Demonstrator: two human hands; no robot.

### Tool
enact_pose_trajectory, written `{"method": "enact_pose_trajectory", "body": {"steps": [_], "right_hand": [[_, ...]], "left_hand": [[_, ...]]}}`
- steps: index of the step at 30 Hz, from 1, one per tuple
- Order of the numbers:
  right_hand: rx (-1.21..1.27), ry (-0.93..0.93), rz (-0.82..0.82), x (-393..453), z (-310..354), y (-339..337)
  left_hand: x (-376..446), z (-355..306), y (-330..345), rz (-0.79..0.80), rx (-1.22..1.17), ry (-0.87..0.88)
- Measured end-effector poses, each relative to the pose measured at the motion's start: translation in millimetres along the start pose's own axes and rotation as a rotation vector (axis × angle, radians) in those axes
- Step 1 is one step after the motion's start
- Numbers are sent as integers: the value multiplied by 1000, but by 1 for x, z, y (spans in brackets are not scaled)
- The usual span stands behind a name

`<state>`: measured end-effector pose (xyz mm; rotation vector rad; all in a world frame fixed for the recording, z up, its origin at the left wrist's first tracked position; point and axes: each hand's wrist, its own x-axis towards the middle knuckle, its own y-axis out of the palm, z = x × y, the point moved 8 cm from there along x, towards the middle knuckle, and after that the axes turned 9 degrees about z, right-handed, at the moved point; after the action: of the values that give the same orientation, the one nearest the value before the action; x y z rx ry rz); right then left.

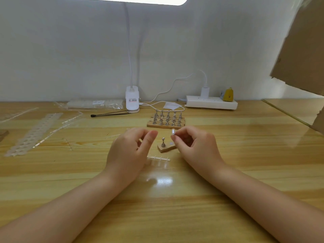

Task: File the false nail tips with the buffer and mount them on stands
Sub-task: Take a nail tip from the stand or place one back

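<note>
Her right hand [194, 146] pinches a clear nail tip [173, 132] just above the lone stand [163, 143], so she should lower it squarely while the left hand [129, 151], loosely curled and empty, steadies the wooden base [166, 148].

Both forearms reach in from the bottom of the frame over a wooden table [228, 172]. Just right of centre, the right hand [196, 146] pinches a small clear nail tip [173, 131] between thumb and forefinger. The left hand [129, 151], left of centre, has loosely curled fingers with nothing visible in them. Between the hands stands a single metal stand [163, 142] on a small wooden block [166, 148]. Below it lies a clear plastic sprue [158, 158]. Above centre, a wooden base holds rows of metal stands [167, 118]. A clip lamp [132, 99] sits behind, and a white power strip [211, 102] to the upper right.
</note>
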<state>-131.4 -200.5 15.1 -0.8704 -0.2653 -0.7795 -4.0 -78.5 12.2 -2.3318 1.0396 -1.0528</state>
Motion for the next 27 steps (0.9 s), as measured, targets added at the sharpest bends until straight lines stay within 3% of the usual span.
{"method": "enact_pose_trajectory", "body": {"steps": [8,16,22,27], "right_hand": [[-255,224,174,6,-20,14],[-310,159,153,-3,-6,5],[-445,76,449,-10,7,33],[-218,167,450,-9,-3,30]], "left_hand": [[0,0,5,18,-6,-4],[1,10,-2,-52,-57,-33],[2,24,-7,-110,-199,-98],[2,23,-7,-102,-215,-108]]}}
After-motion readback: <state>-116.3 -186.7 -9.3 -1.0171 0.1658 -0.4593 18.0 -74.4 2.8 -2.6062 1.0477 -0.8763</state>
